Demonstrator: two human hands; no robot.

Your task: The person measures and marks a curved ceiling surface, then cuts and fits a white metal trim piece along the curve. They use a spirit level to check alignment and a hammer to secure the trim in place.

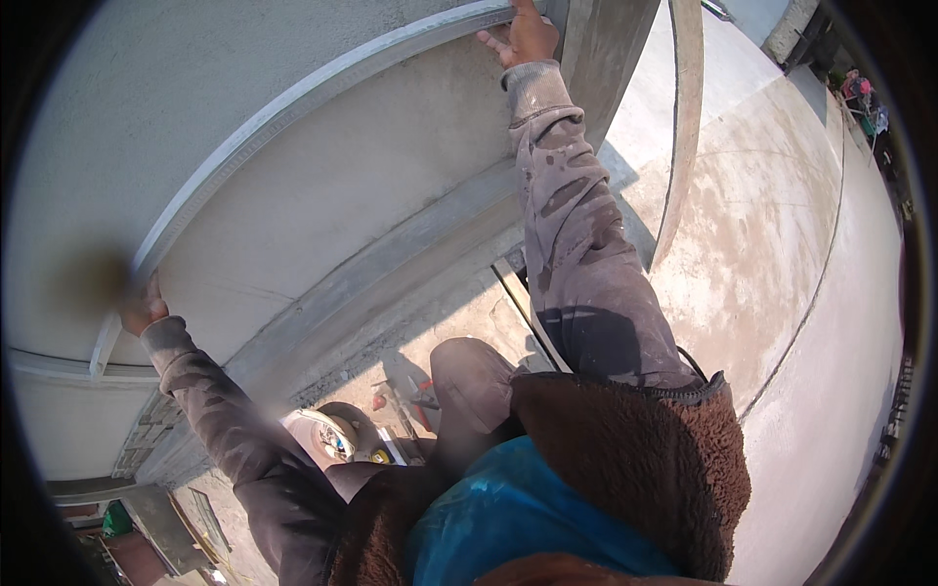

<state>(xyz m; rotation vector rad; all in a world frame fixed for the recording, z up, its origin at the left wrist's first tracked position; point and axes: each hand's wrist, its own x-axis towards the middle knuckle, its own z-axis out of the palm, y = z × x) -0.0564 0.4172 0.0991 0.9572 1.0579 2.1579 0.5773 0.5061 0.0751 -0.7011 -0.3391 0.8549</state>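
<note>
A long pale-grey straightedge (278, 109), bowed by the lens, lies across a smooth grey plastered wall (381, 137). At its lower left end, my left hand (144, 308) is closed around it; a dark blur beside the hand covers some of the fingers. My right hand (529, 41) is high up at the bar's other end, with some fingers reaching over it and others sticking out below. The top of that hand is cut off by the frame's edge. Both arms are stretched far apart, in dusty sleeves.
A concrete ledge (391, 234) runs along the wall's foot. A bucket (318, 435) with things in it and several hand tools (396, 410) are on the ground by my knees. To the right stand a concrete post (608, 54) and a narrow upright strip (685, 127), beside a pale, stained surface (762, 195).
</note>
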